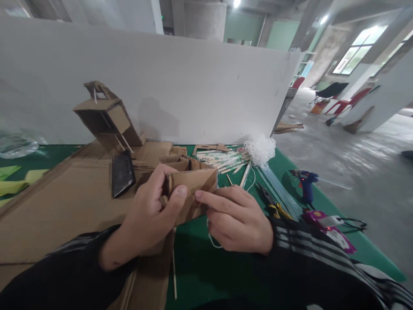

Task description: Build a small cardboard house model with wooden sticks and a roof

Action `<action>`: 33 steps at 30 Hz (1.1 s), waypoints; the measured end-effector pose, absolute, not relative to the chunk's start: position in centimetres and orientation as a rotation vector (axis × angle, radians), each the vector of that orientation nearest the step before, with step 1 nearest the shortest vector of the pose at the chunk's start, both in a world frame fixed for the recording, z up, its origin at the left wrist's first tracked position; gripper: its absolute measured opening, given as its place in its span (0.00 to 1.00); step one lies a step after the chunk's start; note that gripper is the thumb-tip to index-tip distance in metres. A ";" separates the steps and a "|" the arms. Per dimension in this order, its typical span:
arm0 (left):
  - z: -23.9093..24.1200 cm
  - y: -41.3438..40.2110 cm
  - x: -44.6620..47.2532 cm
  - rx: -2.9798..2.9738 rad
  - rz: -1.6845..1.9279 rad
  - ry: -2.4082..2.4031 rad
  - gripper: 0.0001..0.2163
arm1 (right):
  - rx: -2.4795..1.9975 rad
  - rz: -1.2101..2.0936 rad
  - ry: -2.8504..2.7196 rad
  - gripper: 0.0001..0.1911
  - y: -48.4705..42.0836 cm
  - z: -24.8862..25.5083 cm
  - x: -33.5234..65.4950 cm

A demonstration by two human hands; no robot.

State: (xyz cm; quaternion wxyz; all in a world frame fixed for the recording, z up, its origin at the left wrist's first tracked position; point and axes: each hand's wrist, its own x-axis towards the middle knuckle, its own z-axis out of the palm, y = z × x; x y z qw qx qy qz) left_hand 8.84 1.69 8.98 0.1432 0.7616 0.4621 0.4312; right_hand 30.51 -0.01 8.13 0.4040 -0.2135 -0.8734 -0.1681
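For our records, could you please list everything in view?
Cardboard piece: one, brown, centre
Cardboard model: one, brown, back left
Cardboard sheets: several, brown, left
Flat device: one, black, left
Paper strips: several, yellow and green, far left
Plastic item: one, clear, left edge
Sticks: many, pale, mostly back centre
String: one tangle, white, beside sticks
Pliers: one, black and yellow, right
Glue sticks: several, clear, beside pliers
Glue gun: one, blue, right
Power strip: one, purple, right
Table: one, green, underneath
Board: one, white, behind table
Chairs: several, black and red, background
Container: one, orange, background
Left hand: one, black sleeve, holding cardboard piece
Right hand: one, black sleeve, touching cardboard piece
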 end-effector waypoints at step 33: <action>9.4 1.1 9.2 2.185 1.148 1.385 0.03 | -0.620 -0.409 -2.136 0.05 -0.1 7.7 30.5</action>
